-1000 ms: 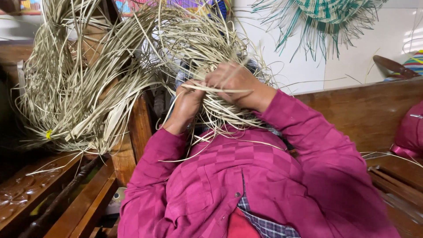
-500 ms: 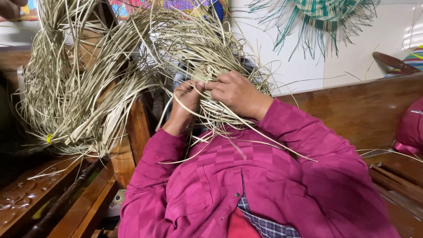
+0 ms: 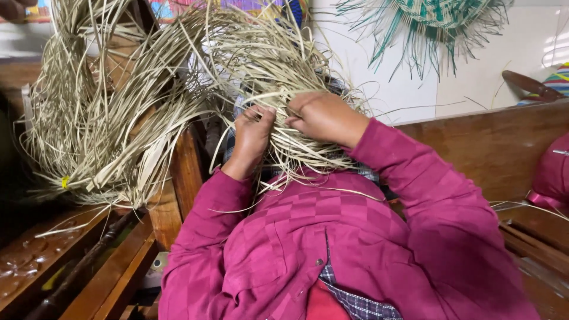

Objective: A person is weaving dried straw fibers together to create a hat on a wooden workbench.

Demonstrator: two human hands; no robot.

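Both hands, left hand [image 3: 252, 137] and right hand [image 3: 325, 117], pinch pale dried straw strands [image 3: 278, 77] fanning upward from the knuckles

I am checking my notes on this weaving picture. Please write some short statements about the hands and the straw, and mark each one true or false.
1. Both hands are in the pale straw strips. True.
2. The left hand and the right hand are far apart. False: they are close together.
3. The sleeves are blue. False: they are magenta.
4. A green woven piece hangs on the white wall. True.
5. The bench is metal. False: it is brown wood.
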